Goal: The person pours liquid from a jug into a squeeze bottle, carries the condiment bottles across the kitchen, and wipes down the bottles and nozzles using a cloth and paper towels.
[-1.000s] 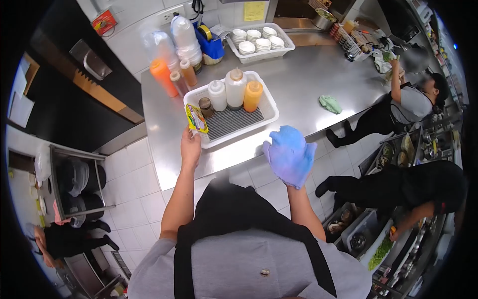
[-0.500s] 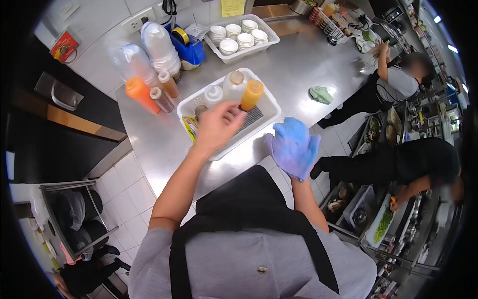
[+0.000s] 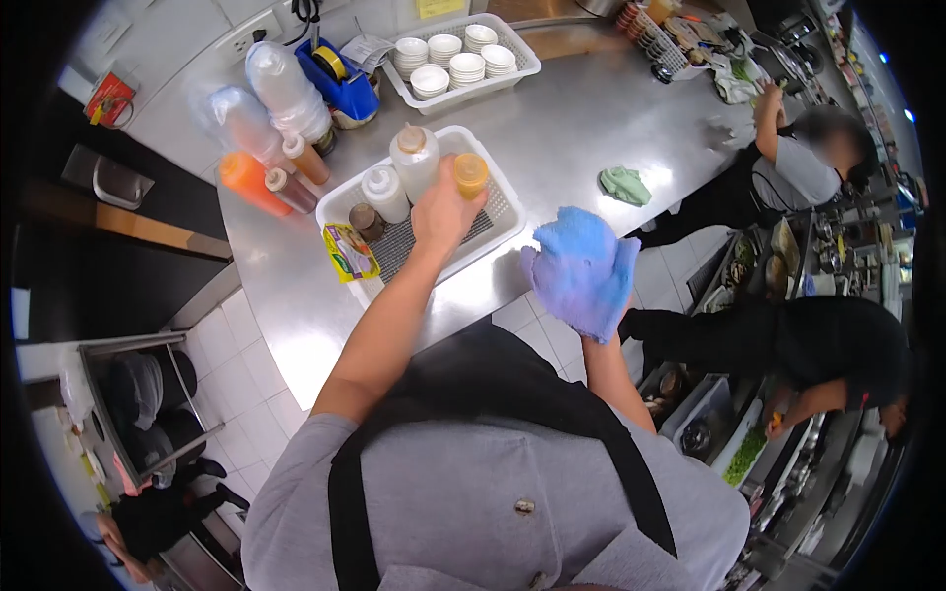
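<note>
My left hand (image 3: 443,219) is wrapped round a squeeze bottle of yellow sauce (image 3: 472,175) at the right end of a white plastic basket (image 3: 507,212). Beside it in the basket are a large clear-white squeeze bottle (image 3: 414,158), a smaller white squeeze bottle (image 3: 385,194), a small dark-capped jar (image 3: 366,223) and a yellow printed packet (image 3: 347,253). A blue and purple cloth (image 3: 583,271) covers my right hand, which holds it up in front of the counter's edge. The fingers of that hand are hidden under the cloth.
On the steel counter (image 3: 552,128) lie a crumpled green cloth (image 3: 625,185) and a basket of stacked white bowls (image 3: 527,69). An orange bottle (image 3: 251,181), plastic-wrapped cups (image 3: 281,89) and a blue tape dispenser (image 3: 340,84) stand at left. Two people (image 3: 798,172) work at right.
My left hand has closed round the yellow squeeze bottle, which now looks more upright. The camera view has shifted slightly. The cloth stays on my right hand.
</note>
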### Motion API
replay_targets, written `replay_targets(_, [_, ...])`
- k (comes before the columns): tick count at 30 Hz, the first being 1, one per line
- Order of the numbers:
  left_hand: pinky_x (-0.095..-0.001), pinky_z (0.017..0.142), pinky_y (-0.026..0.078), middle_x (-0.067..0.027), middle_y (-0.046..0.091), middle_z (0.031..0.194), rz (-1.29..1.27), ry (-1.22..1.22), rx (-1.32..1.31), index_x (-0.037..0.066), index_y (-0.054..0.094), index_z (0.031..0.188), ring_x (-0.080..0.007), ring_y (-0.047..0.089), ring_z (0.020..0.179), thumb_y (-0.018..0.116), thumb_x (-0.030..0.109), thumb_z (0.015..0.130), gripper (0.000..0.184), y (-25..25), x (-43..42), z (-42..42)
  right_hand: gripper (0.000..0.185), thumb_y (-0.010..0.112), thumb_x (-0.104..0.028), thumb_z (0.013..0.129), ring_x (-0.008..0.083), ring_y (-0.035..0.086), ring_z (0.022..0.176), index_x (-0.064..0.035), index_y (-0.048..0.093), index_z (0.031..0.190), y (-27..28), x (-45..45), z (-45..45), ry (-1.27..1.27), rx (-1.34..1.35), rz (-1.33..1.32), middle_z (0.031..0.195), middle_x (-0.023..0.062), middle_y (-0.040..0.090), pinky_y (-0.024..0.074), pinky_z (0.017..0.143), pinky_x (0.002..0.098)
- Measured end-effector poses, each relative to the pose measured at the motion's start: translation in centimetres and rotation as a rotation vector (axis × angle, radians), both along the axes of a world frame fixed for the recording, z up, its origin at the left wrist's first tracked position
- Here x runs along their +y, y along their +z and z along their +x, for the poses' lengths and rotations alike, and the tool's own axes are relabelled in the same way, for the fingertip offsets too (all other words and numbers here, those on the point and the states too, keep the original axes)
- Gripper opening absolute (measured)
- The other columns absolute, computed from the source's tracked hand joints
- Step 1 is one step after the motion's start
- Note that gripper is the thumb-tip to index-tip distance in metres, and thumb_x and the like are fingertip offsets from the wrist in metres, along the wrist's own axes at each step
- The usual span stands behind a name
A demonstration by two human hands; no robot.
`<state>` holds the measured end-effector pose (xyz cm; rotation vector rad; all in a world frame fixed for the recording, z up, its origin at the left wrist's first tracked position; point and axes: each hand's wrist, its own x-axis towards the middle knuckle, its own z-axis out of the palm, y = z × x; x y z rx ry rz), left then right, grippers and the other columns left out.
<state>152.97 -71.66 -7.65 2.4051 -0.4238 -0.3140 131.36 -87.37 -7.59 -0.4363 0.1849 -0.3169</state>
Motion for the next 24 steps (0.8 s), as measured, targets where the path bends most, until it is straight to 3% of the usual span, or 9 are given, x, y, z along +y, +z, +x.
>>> replay_targets(3, [-0.0508, 0.084, 0.055, -0.0255, 0.073, 0.103, -0.171, 0.124, -0.105, 0.008, 0.046, 0.142, -0.0456, 0.07, 0.096, 0.081, 0.042, 0.082, 0.078, -1.4, 0.0, -0.6, 0.089, 0.045, -0.072, 0.098, 0.035, 0.051, 0.132, -0.0032, 0.038, 0.154, 0.9, -1.2, 2.7, 0.059, -0.017, -0.014, 0.147, 0.0185, 0.051, 0.0394, 0.114, 0.0501])
replay_targets(6, [-0.045, 0.086, 0.056, -0.0202, 0.073, 0.109, -0.292, 0.19, -0.15, 0.007, 0.05, 0.138, -0.0406, 0.071, 0.099, 0.085, 0.034, 0.078, 0.074, 3.1, 2.1, -2.8, 0.088, 0.045, -0.071, 0.098, 0.0351, 0.052, 0.132, -0.0034, 0.038, 0.154, 1.9, -2.2, 6.0, 0.204, -0.04, -0.043, 0.147, 0.0188, 0.051, 0.0396, 0.114, 0.0501])
replay_targets(8, [-0.0428, 0.089, 0.054, -0.0159, 0.069, 0.115, -0.422, 0.167, -0.478, 0.007, 0.055, 0.131, -0.0336, 0.069, 0.104, 0.087, 0.029, 0.079, 0.065, 6.9, 5.7, -4.4, 0.088, 0.046, -0.071, 0.098, 0.0351, 0.052, 0.132, -0.0035, 0.038, 0.154, 2.5, -2.3, 7.6, 0.307, -0.041, -0.066, 0.147, 0.019, 0.051, 0.0398, 0.114, 0.05])
replay_targets(10, [-0.0362, 0.095, 0.052, -0.0119, 0.065, 0.121, -0.783, 0.27, -0.246, 0.003, 0.053, 0.134, -0.0221, 0.065, 0.11, 0.088, 0.016, 0.079, 0.066, 8.3, 10.5, -5.9, 0.088, 0.046, -0.071, 0.098, 0.0352, 0.052, 0.131, -0.0036, 0.038, 0.154, 2.8, -1.9, 8.7, 0.41, -0.025, -0.071, 0.147, 0.0191, 0.051, 0.0399, 0.114, 0.05])
replay_targets(12, [-0.0341, 0.099, 0.051, -0.0103, 0.063, 0.124, -1.041, 0.402, -0.034, 0.0, 0.053, 0.132, -0.017, 0.062, 0.114, 0.085, 0.011, 0.082, 0.061, 10.6, 15.7, -8.1, 0.088, 0.046, -0.071, 0.098, 0.0352, 0.052, 0.131, -0.0037, 0.038, 0.154, 3.1, -0.7, 9.5, 0.498, -0.002, -0.074, 0.147, 0.0193, 0.051, 0.0401, 0.114, 0.0499])
replay_targets(14, [-0.0348, 0.101, 0.051, -0.0107, 0.062, 0.125, -1.16, 0.503, -0.165, 0.0, 0.052, 0.133, -0.0174, 0.063, 0.113, 0.083, 0.005, 0.082, 0.06, 10.1, 20.1, -9.5, 0.088, 0.046, -0.071, 0.098, 0.0352, 0.052, 0.131, -0.0038, 0.038, 0.154, 3.4, 1.3, 10.1, 0.569, 0.018, -0.073, 0.147, 0.0195, 0.051, 0.0402, 0.114, 0.0499])
replay_targets(17, [-0.0359, 0.102, 0.051, -0.0106, 0.062, 0.127, -1.001, 0.59, -0.177, 0.0, 0.051, 0.134, -0.0184, 0.062, 0.114, 0.081, 0.003, 0.083, 0.06, 6.6, 25.6, -10.3, 0.087, 0.047, -0.07, 0.098, 0.0353, 0.053, 0.131, -0.004, 0.038, 0.154, 3.7, 6.0, 10.7, 0.654, 0.052, -0.075, 0.147, 0.0198, 0.051, 0.0405, 0.114, 0.0499])
replay_targets(20, [-0.0353, 0.102, 0.05, -0.0103, 0.062, 0.128, -0.843, 0.619, -0.134, -0.001, 0.051, 0.136, -0.0177, 0.062, 0.116, 0.081, 0.002, 0.083, 0.061, -0.9, 30.2, -10.6, 0.087, 0.047, -0.07, 0.098, 0.0354, 0.053, 0.131, -0.0042, 0.038, 0.154, 4.1, 12.3, 10.9, 0.67, 0.079, -0.083, 0.147, 0.0201, 0.051, 0.0407, 0.114, 0.0498])
replay_targets(24, [-0.0346, 0.102, 0.05, -0.0089, 0.063, 0.127, -0.783, 0.52, -0.14, 0.001, 0.053, 0.138, -0.017, 0.062, 0.116, 0.081, 0.003, 0.082, 0.062, -5.7, 32.7, -10.5, 0.082, 0.046, -0.066, 0.1, 0.0313, 0.055, 0.129, -0.0034, 0.04, 0.153, 5.6, 20.9, 10.7, 0.459, 0.045, -0.185, 0.144, 0.0174, 0.054, 0.044, 0.111, 0.0468])
